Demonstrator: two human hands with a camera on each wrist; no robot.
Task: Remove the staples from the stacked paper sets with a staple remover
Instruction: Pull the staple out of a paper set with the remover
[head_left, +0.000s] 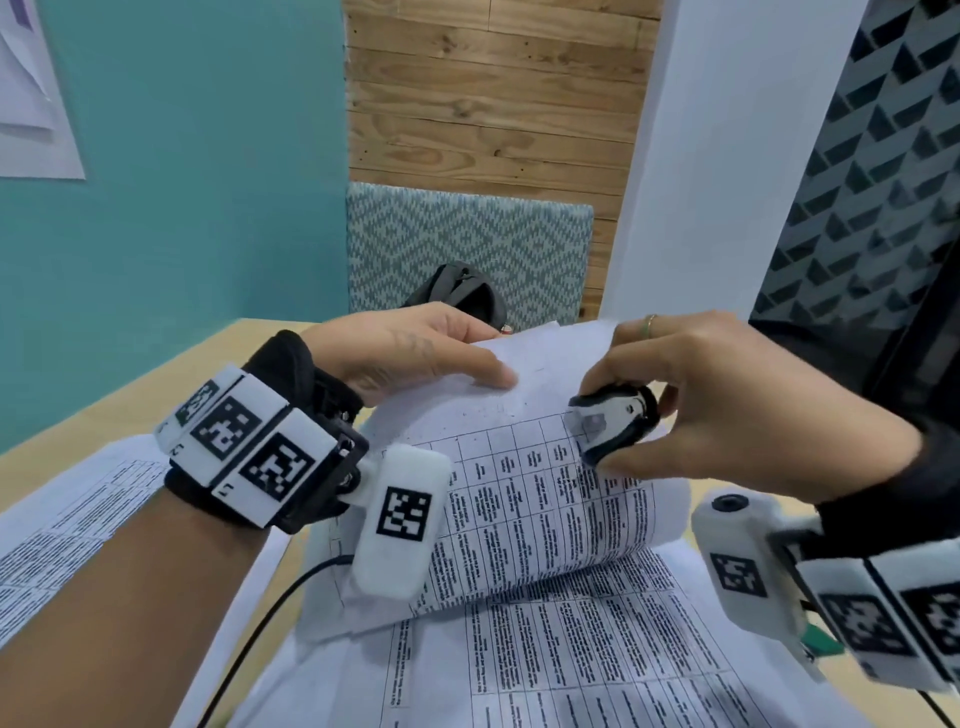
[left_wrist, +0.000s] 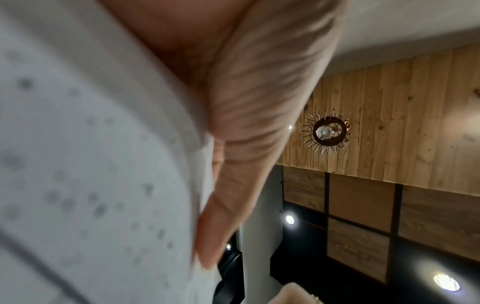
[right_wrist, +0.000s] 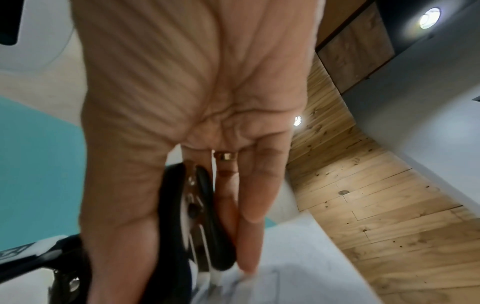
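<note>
Curling upward, printed paper set (head_left: 524, 483) pinched by left hand (head_left: 410, 353), right hand (head_left: 727, 395) gripping black staple remover (head_left: 613, 421)

matt printed paper set (head_left: 545, 499), glossy plastic staple remover (head_left: 615, 423)

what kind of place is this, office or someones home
Probably an office or café-style workspace, though not certain. Printed table forms lie stacked on a light wooden desk, a notice sheet hangs on the teal wall, and recessed spotlights dot the dark ceiling.

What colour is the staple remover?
The staple remover is black with shiny silver metal inside, seen best in the head view.
</note>
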